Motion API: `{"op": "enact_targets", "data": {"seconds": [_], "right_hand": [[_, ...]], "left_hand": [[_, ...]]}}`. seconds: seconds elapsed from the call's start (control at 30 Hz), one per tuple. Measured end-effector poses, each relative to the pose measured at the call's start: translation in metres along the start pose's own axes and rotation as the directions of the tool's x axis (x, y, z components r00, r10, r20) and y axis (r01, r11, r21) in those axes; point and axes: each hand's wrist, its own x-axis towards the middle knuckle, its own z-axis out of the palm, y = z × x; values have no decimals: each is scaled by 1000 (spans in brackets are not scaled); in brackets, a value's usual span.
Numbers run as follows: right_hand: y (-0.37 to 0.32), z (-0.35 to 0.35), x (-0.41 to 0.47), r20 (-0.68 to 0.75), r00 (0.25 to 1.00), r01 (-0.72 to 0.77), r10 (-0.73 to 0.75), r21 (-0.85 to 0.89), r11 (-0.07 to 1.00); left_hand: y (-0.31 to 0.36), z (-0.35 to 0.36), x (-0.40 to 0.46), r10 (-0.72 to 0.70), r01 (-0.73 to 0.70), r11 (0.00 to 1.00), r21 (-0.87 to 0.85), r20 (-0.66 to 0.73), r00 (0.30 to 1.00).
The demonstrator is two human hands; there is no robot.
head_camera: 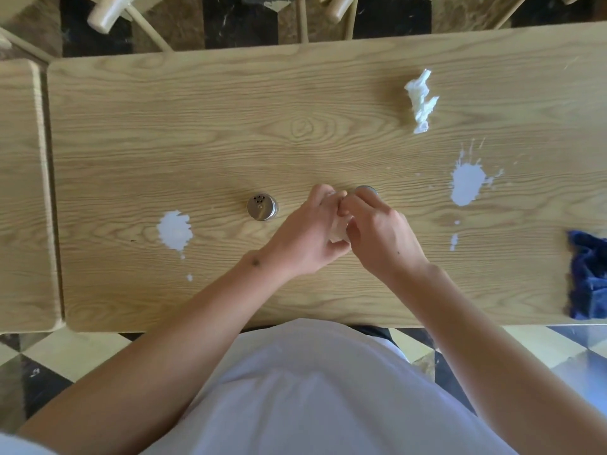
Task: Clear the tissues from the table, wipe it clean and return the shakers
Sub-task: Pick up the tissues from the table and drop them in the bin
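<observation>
Here both hands, left hand (305, 234) and right hand (377, 238), clutch a wadded tissue (340, 229) together above the counter (197, 133), just right of the shaker (261, 207).

Crumpled tissue (421, 100) lies far right; shaker (261, 207) upright.

shaker (262, 207) left of hands, tissue (421, 100) far right (cloth (588, 274) at edge)

**Dining room, likely a café or eatery**

I'm at a long wood table (197, 126) butted against a second one (23, 192). Matching pale chairs (108, 14) across from me. Checkered marble floor (39, 366). Metal-topped shaker (261, 207), crumpled tissue (421, 100), white spills (466, 185), blue cloth (588, 274).
</observation>
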Motion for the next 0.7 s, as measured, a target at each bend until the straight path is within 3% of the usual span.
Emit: {"op": "enact_targets", "data": {"seconds": [0.23,0.4,0.47,0.53,0.6,0.7], "right_hand": [[15,-13,24,-3,998,70,-70,3,998],[41,-25,54,-19,945,317,-326,-187,930],[75,-34,83,-89,960,233,-267,-278,932],[113,-47,116,-121,989,39,-90,-373,927],[142,-58,143,-51,995,-103,89,-455,884],[170,-66,168,118,973,-119,197,-476,871]], "left_hand": [[15,0,33,-86,89,996,27,-86,993],[13,-6,63,-135,147,989,32,-236,962],[8,-9,68,-149,163,986,33,-258,955],[1,-13,68,-152,172,983,60,-248,957],[-5,-16,64,-166,188,980,63,-250,954],[-11,-16,54,-221,232,973,18,-242,945]]}}
